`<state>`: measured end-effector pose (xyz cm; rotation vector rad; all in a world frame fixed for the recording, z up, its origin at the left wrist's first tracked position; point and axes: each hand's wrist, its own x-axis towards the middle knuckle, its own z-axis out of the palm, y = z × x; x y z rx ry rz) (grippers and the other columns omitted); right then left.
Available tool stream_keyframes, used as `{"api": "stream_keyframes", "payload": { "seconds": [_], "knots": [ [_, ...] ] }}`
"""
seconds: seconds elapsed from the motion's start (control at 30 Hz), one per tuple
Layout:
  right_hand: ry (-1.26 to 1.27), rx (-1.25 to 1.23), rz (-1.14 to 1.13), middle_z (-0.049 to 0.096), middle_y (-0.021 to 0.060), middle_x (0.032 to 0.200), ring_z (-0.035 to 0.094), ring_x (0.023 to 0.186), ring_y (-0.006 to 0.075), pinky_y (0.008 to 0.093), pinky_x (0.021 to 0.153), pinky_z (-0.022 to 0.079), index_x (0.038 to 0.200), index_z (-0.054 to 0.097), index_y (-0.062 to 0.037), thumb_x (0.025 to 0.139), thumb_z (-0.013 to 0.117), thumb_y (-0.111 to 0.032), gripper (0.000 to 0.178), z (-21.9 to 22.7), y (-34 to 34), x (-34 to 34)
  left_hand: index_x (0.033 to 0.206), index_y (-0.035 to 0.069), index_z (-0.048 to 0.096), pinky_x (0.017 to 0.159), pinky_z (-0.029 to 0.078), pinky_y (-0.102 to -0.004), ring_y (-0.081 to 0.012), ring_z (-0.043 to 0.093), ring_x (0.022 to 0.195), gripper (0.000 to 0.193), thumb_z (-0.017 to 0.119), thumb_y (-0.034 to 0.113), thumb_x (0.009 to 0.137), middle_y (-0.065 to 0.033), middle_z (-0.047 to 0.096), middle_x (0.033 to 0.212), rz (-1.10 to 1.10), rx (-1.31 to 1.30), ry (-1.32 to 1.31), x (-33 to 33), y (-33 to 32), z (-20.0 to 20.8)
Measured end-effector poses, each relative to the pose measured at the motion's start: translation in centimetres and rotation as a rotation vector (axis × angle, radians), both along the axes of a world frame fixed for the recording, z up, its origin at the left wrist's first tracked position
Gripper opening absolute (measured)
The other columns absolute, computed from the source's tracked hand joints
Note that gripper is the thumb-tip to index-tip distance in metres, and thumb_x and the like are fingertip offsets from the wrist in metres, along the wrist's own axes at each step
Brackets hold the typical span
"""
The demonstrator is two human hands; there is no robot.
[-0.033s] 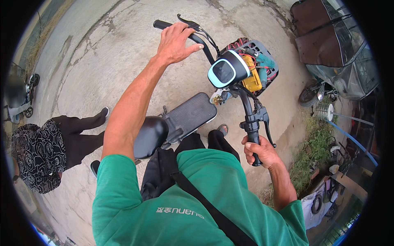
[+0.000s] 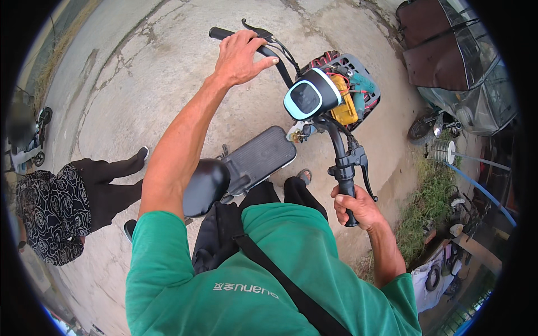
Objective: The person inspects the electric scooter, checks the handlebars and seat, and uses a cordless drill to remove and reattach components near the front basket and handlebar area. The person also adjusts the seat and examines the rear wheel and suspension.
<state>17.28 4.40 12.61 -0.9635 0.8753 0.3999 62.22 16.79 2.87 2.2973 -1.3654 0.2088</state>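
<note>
An electric scooter stands before me, with a black handlebar [image 2: 335, 137] and a rounded dark display [image 2: 306, 98] framed in light blue. My left hand [image 2: 242, 59] lies over the left side of the bar, inward of its end grip [image 2: 220, 33], fingers bent over it and thumb stretched along it. The left brake lever [image 2: 255, 28] is just beyond those fingers. Round the right grip [image 2: 346, 189] my right hand [image 2: 356, 208] is wrapped; the right brake lever [image 2: 368, 182] is beside it, apart from the fingers. The black seat [image 2: 206, 187] and ribbed footboard [image 2: 260, 157] are below my left arm.
A grey front basket [image 2: 367, 70] holds a yellow case [image 2: 344, 103] and teal tools [image 2: 361, 84]. At left stands a person in a patterned top [image 2: 53, 213]. A covered vehicle [image 2: 443, 50] is at far right, above weeds [image 2: 423, 218] and clutter. Cracked concrete [image 2: 140, 84] spreads around.
</note>
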Motion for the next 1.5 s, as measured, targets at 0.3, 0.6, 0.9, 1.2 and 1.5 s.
{"api": "stream_keyframes", "payload": {
  "seconds": [0.3,0.6,0.9,1.2,1.5],
  "knots": [
    [0.044,-0.126,0.033,0.061,0.0049,0.073,0.059,0.055,0.0151,0.0331,0.057,0.052,0.111,0.061,-0.0021,0.096,0.07,-0.015,0.022,0.0,0.2,0.2,0.132,0.02,0.072,0.119,0.032,-0.0539,-0.0346,0.047,0.141,0.05,0.07,0.056,0.097,-0.0124,0.054,0.149,0.02,-0.083,-0.059,0.8,-0.5,-2.7],
    [0.062,-0.333,0.131,0.061,0.0021,0.071,0.058,0.055,0.0121,0.0306,0.054,0.05,0.106,0.06,-0.004,0.099,0.07,-0.021,0.021,0.5,0.8,0.6,0.131,0.02,0.072,0.118,0.034,-0.0526,-0.0334,0.048,0.14,0.047,0.075,0.05,0.095,-0.0108,0.055,0.147,0.042,-0.102,-0.051,0.5,-0.7,-2.7],
    [0.057,-0.658,0.169,0.06,0.0015,0.067,0.056,0.052,0.0105,0.0298,0.05,0.046,0.107,0.056,-0.0042,0.101,0.072,-0.021,0.024,0.6,2.4,0.5,0.131,0.021,0.072,0.119,0.032,-0.0536,-0.0326,0.046,0.142,0.047,0.074,0.052,0.096,-0.0101,0.054,0.147,0.047,-0.099,-0.066,0.4,-0.8,-3.0],
    [-0.01,-0.329,0.07,0.053,-0.0001,0.07,0.054,0.053,0.0142,0.0331,0.051,0.045,0.12,0.056,-0.002,0.098,0.077,-0.029,0.041,0.7,1.7,0.8,0.131,0.02,0.072,0.119,0.032,-0.0535,-0.0324,0.046,0.142,0.049,0.075,0.052,0.095,-0.0101,0.054,0.146,0.052,-0.102,-0.074,0.4,-0.6,-3.1],
    [-0.059,-0.082,0.043,0.053,0.0007,0.069,0.055,0.054,0.0138,0.0336,0.053,0.047,0.125,0.056,-0.0009,0.097,0.078,-0.028,0.045,-0.7,0.0,-0.3,0.128,0.019,0.073,0.119,0.033,-0.0506,-0.0308,0.047,0.14,0.045,0.076,0.048,0.094,-0.0083,0.055,0.145,0.058,-0.127,-0.048,0.2,-0.9,-2.5]
  ]
}}
